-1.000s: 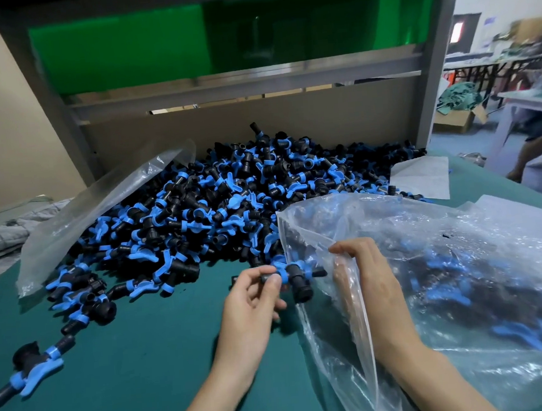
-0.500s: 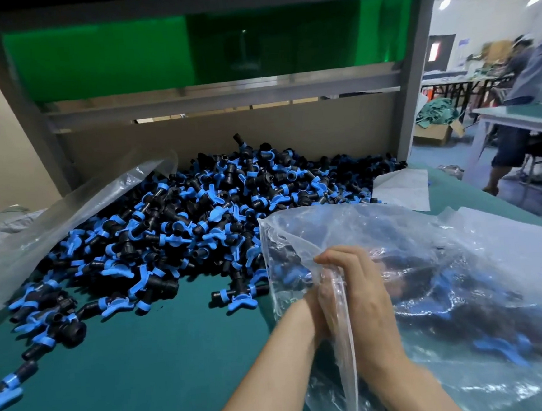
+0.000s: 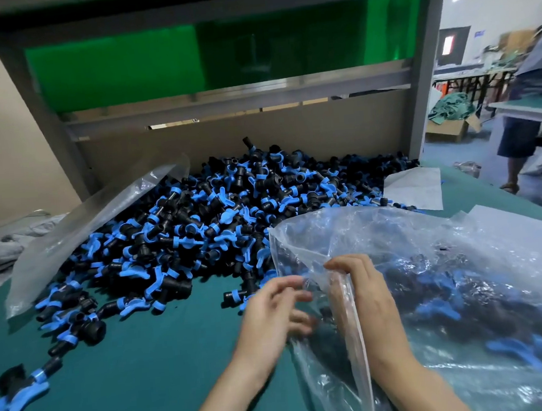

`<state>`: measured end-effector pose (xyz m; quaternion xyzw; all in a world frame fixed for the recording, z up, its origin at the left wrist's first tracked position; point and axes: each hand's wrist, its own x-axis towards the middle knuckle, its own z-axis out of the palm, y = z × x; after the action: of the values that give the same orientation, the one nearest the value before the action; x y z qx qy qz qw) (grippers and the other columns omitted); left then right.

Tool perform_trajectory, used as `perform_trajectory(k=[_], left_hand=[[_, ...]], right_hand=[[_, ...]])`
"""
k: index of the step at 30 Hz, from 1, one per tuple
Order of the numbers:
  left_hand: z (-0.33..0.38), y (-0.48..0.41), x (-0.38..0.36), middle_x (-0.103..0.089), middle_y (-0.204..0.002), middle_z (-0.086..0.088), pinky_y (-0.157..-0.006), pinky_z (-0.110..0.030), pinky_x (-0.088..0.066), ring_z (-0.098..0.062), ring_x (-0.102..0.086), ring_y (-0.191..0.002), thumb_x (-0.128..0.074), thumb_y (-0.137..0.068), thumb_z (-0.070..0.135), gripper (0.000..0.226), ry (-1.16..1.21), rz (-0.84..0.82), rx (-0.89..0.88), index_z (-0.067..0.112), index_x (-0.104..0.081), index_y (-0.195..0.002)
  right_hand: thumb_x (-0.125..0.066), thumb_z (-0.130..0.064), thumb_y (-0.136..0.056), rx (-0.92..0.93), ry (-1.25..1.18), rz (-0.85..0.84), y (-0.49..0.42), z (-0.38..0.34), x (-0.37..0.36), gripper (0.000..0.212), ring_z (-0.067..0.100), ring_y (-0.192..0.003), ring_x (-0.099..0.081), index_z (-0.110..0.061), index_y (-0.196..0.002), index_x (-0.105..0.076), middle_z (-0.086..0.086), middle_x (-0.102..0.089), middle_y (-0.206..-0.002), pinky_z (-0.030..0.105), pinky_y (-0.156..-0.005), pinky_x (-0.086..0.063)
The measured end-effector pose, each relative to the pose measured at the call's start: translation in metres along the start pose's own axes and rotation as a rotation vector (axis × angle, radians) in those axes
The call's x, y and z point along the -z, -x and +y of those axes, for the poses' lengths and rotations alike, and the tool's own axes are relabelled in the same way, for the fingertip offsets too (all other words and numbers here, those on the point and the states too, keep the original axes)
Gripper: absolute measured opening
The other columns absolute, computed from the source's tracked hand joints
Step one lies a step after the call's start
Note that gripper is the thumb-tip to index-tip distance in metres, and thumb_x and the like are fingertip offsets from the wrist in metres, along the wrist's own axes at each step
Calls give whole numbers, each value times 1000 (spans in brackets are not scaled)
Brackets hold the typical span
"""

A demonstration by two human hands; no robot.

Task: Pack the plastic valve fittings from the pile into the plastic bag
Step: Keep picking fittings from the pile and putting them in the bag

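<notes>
Head camera: the right hand (image 3: 366, 298) pinches the rim of the plastic bag (image 3: 461, 248), fingers curled over it. The left hand (image 3: 273, 315), blurred, hangs loosely spread and empty at the bag's mouth. The pile of valve fittings (image 3: 215, 216) lies just behind.

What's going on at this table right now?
A person is bagging black-and-blue plastic valve fittings. The right hand pinches the rim of the plastic bag, holding its mouth open; fittings already lie inside. The left hand, blurred and apparently empty, is at the bag mouth, beside the big pile on the green table.
</notes>
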<state>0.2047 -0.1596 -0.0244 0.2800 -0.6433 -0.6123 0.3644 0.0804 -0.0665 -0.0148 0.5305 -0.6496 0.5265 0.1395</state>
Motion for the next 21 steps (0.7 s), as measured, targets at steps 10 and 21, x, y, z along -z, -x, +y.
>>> perform_trajectory(k=[10, 21], left_hand=[[-21, -5, 98, -54, -127, 9, -102, -39, -39, -17, -47, -119, -32, -103, 43, 43, -1020, 326, -28, 29, -46, -141], [-16, -2, 93, -62, -98, 17, -80, -26, -46, -5, -56, -94, -46, -98, 47, 12, -815, 266, -64, 40, -57, -98]], right_hand=[[-53, -13, -85, -53, -4, -52, 2, 5, -3, 31, 8, -98, -54, -29, -112, -53, -14, -53, -106, 17, -84, -39], [-44, -30, -88, -55, -10, -62, 3, 6, -3, 26, 8, -97, -54, -29, -112, -53, -16, -52, -106, 17, -84, -39]])
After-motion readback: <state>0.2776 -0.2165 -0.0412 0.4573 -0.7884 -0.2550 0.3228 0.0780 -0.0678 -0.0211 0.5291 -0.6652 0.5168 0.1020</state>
